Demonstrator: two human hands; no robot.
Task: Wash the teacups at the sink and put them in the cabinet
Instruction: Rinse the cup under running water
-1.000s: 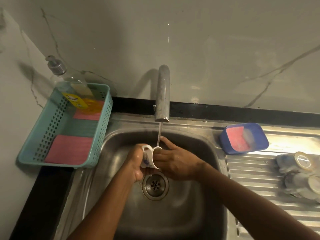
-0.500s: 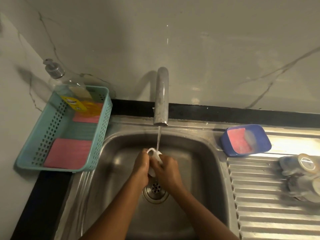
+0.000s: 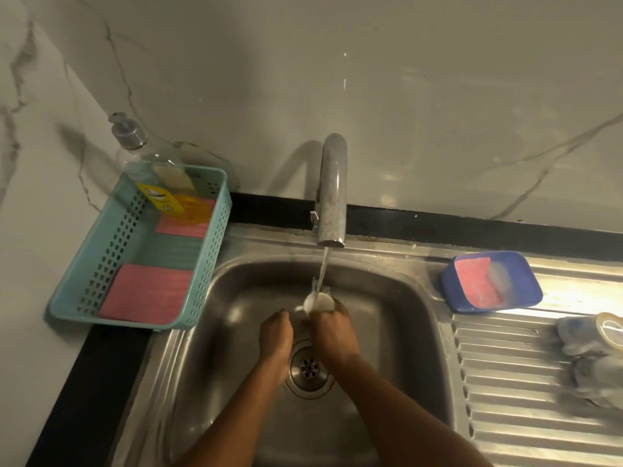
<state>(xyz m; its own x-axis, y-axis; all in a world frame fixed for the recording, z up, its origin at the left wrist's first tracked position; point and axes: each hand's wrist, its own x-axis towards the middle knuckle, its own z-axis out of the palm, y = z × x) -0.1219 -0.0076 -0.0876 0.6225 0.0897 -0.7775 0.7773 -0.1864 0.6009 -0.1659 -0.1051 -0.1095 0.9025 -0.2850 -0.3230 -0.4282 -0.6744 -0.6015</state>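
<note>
The right hand hides most of the teacup; cups on the drainboard are blurred.

Both bare forearms reach in from the bottom edge of the view and converge over the middle of the sink, just behind its drain. The right hand is knuckles-up, its fingers curled round the teacup from the near side, so the cup's mouth shows beyond the fingertips. The left hand sits just beside it, back of the hand up, fingers bent inward toward the cup's lower part — motion blur hides whether they touch it. The wrists are nearly level and close together; the right forearm slants in from the lower right, the left runs steeper.
</note>
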